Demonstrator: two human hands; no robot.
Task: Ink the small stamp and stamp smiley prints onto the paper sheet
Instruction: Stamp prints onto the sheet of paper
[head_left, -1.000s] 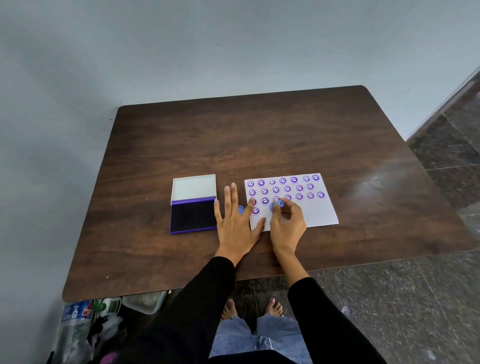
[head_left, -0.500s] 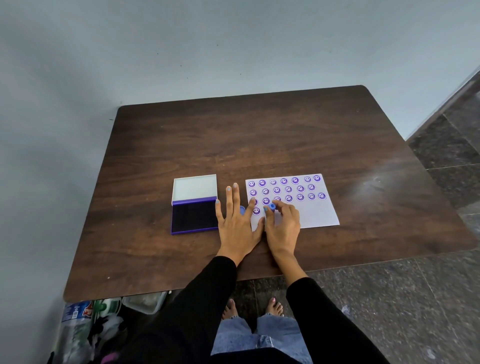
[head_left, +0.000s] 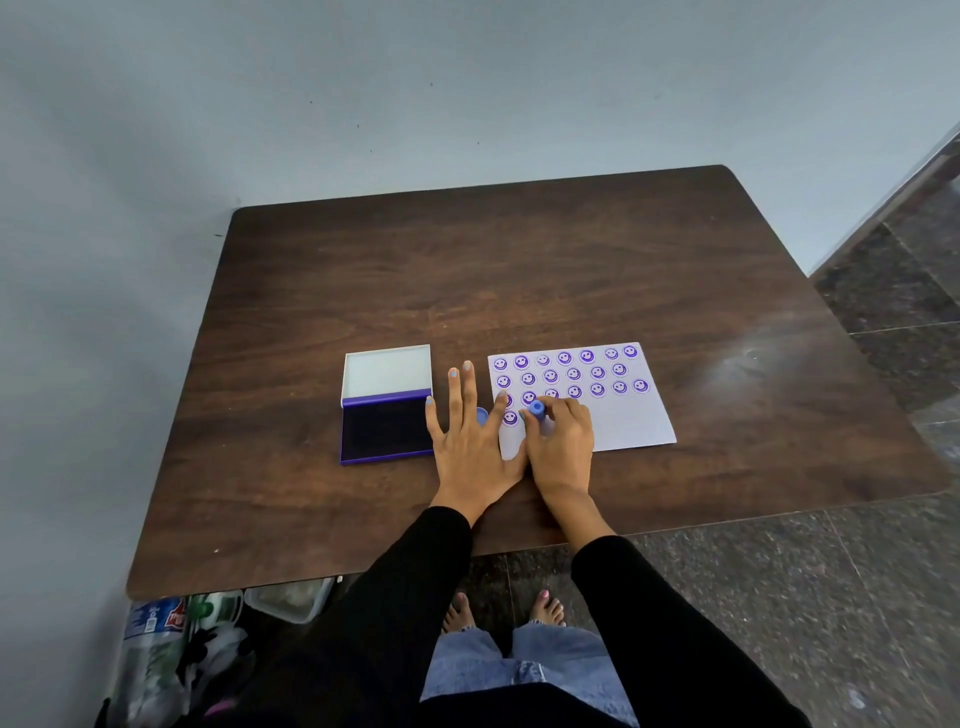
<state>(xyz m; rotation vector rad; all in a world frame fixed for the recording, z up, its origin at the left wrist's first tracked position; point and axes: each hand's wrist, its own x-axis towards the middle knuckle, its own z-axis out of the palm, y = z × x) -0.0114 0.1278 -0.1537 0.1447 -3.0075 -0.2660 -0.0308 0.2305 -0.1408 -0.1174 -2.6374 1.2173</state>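
Note:
A white paper sheet (head_left: 628, 423) with several rows of purple smiley prints lies on the brown table (head_left: 519, 270). My right hand (head_left: 563, 441) is shut on the small blue stamp (head_left: 537, 409), which stands on the sheet near its left end, beside a smiley print. My left hand (head_left: 470, 436) lies flat with fingers spread, its index finger and thumb on the sheet's left edge. An open purple ink pad (head_left: 385, 428) with its white lid raised sits just left of my left hand. A blue cap (head_left: 482, 415) peeks out under my left fingers.
The table's near edge runs just below my wrists. Plastic bottles (head_left: 156, 639) and a clear container (head_left: 291, 600) sit on the floor under the table's left corner. My bare feet (head_left: 504, 610) stand on dark stone tiles.
My right hand has shifted slightly left and down with the stamp, from the third row to the row below. My left hand has stayed flat in place.

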